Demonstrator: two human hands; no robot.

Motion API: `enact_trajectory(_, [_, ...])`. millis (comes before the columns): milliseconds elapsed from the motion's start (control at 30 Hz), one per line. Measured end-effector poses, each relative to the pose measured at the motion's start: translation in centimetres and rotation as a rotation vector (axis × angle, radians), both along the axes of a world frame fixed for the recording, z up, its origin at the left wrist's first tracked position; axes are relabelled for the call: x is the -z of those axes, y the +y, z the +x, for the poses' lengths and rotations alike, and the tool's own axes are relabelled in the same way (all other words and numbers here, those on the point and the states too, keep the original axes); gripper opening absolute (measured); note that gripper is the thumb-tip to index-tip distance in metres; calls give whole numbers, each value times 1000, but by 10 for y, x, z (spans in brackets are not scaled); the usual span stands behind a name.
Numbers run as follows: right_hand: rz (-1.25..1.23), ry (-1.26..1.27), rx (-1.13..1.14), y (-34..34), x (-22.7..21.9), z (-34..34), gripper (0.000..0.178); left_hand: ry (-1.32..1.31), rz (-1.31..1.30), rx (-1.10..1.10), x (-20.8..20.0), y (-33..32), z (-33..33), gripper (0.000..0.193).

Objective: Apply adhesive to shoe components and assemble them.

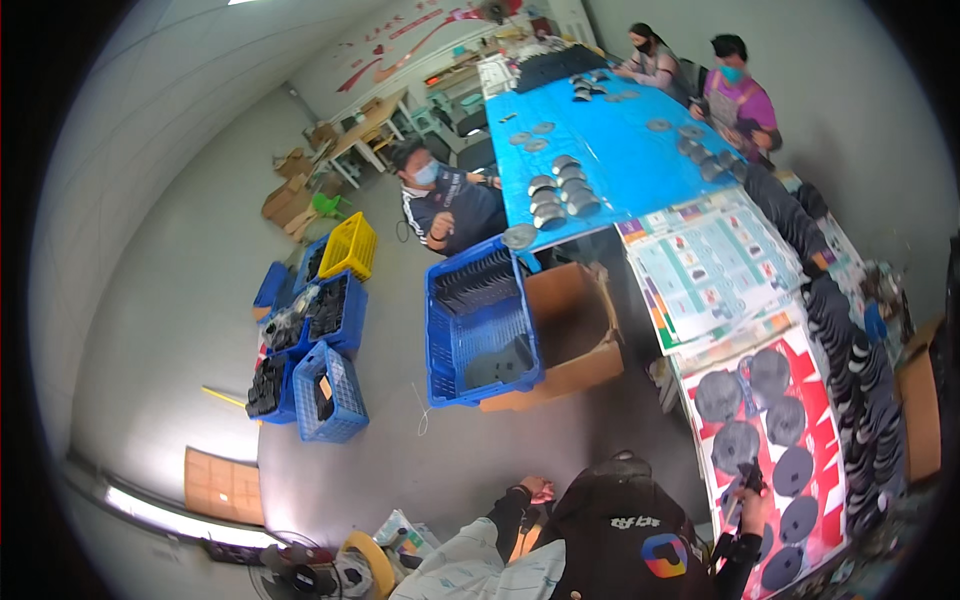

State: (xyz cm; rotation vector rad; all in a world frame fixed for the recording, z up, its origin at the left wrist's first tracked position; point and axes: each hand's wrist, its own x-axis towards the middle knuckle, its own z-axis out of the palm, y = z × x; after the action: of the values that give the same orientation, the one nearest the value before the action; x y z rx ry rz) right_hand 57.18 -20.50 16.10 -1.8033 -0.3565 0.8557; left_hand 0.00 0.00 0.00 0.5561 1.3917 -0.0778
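My right hand (pixel 755 508) is closed round a small black tool (pixel 746 474), its exact kind too small to make out. The tool's tip is close to the lower edge of a dark grey round disc (pixel 735 444). More discs, among them a grey one (pixel 785 421) and a darker one (pixel 793 470), lie flat on a red and white printed sheet (pixel 826 400). Lower on the same sheet another dark disc (pixel 783 567) lies beside my right forearm. My left hand (pixel 540 489) is away from the discs, low in the middle, with fingers curled; whatever they hold is hidden.
Long stacks of black curved pieces (pixel 860 400) line the sheet's right side. Ahead stand a blue crate (pixel 436 350) with dark parts and a cardboard box (pixel 585 370). Several people sit round a blue-covered table (pixel 625 150). More crates (pixel 335 405) stand on the floor to the left.
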Motion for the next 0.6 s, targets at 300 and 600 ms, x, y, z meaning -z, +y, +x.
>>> enact_trajectory(300, [-250, -25, 71, -26, -19, 8, 34, 103, -65, 52, 9, 5, 12, 27])
enact_trajectory(600, [-197, -22, 70, -20, -50, -10, 26, 81, -15, 69, 10, 32, 34, 27])
